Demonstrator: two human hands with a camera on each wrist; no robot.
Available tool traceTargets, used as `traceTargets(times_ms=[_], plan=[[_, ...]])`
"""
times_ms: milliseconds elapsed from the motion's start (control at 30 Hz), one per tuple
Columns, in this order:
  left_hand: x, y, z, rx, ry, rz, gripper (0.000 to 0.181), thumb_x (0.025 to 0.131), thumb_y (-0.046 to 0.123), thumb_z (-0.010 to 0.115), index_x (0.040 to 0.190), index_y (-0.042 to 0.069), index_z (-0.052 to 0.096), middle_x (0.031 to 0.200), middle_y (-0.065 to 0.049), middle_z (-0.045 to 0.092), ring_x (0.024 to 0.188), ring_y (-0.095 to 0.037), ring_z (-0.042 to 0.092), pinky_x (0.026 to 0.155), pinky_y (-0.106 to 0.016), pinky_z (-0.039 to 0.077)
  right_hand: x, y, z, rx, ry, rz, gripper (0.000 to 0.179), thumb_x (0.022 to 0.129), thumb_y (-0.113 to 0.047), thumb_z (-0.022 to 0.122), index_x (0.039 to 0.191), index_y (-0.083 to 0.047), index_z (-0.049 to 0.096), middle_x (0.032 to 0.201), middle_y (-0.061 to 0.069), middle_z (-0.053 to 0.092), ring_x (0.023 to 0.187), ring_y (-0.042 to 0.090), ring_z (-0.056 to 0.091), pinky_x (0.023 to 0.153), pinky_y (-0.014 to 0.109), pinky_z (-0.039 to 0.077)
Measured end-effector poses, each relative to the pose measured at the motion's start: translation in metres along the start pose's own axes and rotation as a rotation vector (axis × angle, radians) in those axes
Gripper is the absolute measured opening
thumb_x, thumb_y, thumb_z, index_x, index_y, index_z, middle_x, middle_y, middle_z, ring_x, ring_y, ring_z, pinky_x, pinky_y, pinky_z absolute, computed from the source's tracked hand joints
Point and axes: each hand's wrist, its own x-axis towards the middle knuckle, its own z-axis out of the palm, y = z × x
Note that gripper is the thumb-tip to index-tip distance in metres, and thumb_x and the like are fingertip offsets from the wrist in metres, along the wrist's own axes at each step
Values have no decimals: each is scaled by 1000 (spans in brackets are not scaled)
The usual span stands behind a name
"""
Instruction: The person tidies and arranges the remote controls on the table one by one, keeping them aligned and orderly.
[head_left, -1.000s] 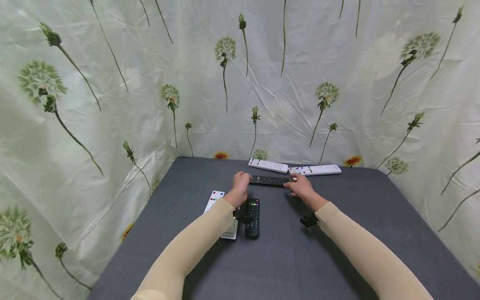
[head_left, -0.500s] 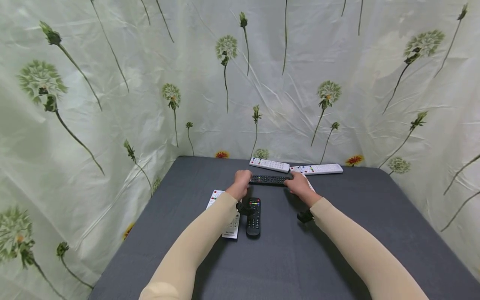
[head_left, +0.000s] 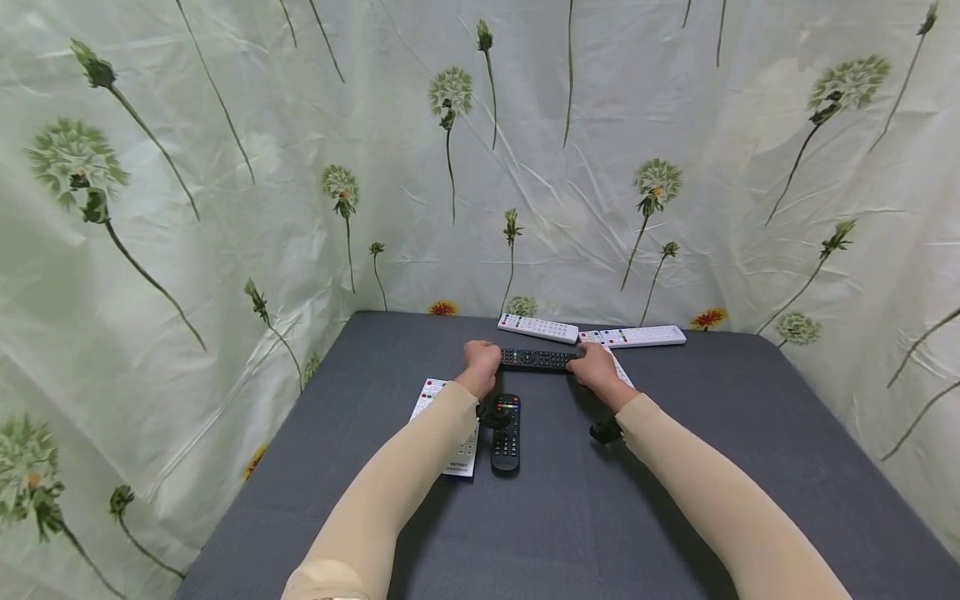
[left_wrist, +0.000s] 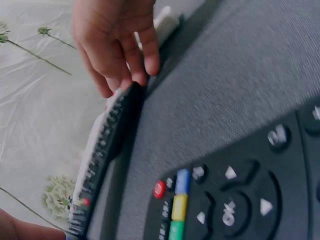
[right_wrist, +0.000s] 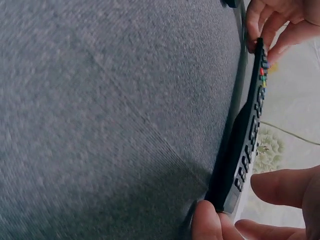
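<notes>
A black remote control (head_left: 536,359) with rows of buttons lies crosswise near the back of the table, a hand at each end. My left hand (head_left: 482,365) pinches its left end, the end with the coloured buttons in the right wrist view. At the other end my right hand (head_left: 597,370) grips it, fingertips at the tip and thumb (right_wrist: 280,187) along the button side. A white remote (head_left: 621,370) shows partly from behind the right hand. Below the left wrist a second black remote (head_left: 506,437) lies lengthwise, with red, green, yellow and blue buttons near its far end.
Two white remotes lie along the back edge, one in the middle (head_left: 537,327) and one to the right (head_left: 641,337). Left of the second black remote, white remote surfaces (head_left: 461,457) are partly covered by the left sleeve. A flowered curtain (head_left: 570,167) hangs behind the dark table (head_left: 570,517).
My right hand has closed in on the right end of the black remote, its fingers more bent than a second ago. The remotes look unmoved; the head view has shifted slightly.
</notes>
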Motion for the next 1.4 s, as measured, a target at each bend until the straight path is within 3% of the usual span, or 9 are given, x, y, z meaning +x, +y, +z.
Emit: traceTargets(times_ms=[100, 200, 300, 433, 567, 733, 833, 1033, 1400], plan=[[0, -2, -1, -1, 0, -25, 40, 88, -2, 54, 122, 6, 73, 131, -12, 64, 124, -25, 54, 99, -41, 47, -3, -2, 0, -14, 30, -14, 54, 85, -9, 66, 135, 9, 56, 122, 28, 63, 71, 24, 66, 68, 32, 53], [1, 0, -2, -25, -16, -37, 43, 86, -6, 55, 123, 7, 74, 131, -11, 65, 115, -25, 58, 88, -38, 50, -5, -4, -1, -3, 52, -16, 51, 86, -11, 66, 133, 9, 59, 121, 26, 65, 89, 30, 66, 80, 38, 53], [2, 3, -4, -84, -49, -37, 45, 83, -10, 57, 122, 6, 74, 127, -14, 66, 100, -25, 64, 79, -37, 53, -6, -5, -4, 94, 47, 13, 48, 88, -9, 65, 133, 9, 59, 121, 27, 65, 89, 26, 69, 77, 35, 56], [3, 9, -7, -154, -104, -45, 44, 84, -12, 60, 124, 3, 72, 124, -19, 66, 89, -24, 69, 84, -41, 57, -5, -4, -7, 241, 37, 64, 48, 88, -5, 63, 134, 8, 58, 123, 28, 64, 80, 23, 73, 67, 29, 58], [4, 11, -8, -191, -132, -29, 45, 84, -14, 60, 126, -2, 68, 123, -23, 66, 87, -24, 71, 88, -44, 56, -4, -2, -6, 254, 57, 72, 44, 88, -6, 64, 132, 1, 64, 119, 25, 67, 80, 27, 73, 62, 25, 55], [5, 13, -10, -256, -122, -33, 39, 85, -14, 61, 122, -6, 69, 119, -25, 66, 87, -24, 71, 83, -38, 58, -7, -4, -10, 302, 12, 90, 38, 94, -7, 62, 131, -1, 64, 135, 23, 56, 90, 31, 70, 76, 36, 58], [4, 14, -13, -316, -113, -56, 32, 88, -11, 65, 119, -6, 71, 117, -23, 66, 88, -25, 72, 78, -33, 59, -9, -6, -14, 360, -18, 109, 36, 96, -6, 61, 132, 0, 63, 142, 22, 50, 82, 22, 66, 86, 45, 56], [1, 16, -17, -414, -136, -54, 28, 92, -4, 68, 120, -6, 69, 117, -22, 66, 82, -18, 71, 83, -31, 58, -14, -7, -19, 493, -80, 136, 37, 97, -1, 60, 134, 4, 59, 137, 21, 49, 66, 8, 61, 88, 42, 56], [-11, 25, -17, -508, -148, -22, 23, 96, -2, 63, 117, -5, 72, 119, -22, 68, 91, -21, 73, 86, -32, 56, -38, -6, -32, 616, -226, 138, 38, 97, 0, 61, 134, 9, 53, 122, 22, 56, 83, 16, 70, 87, 37, 57]])
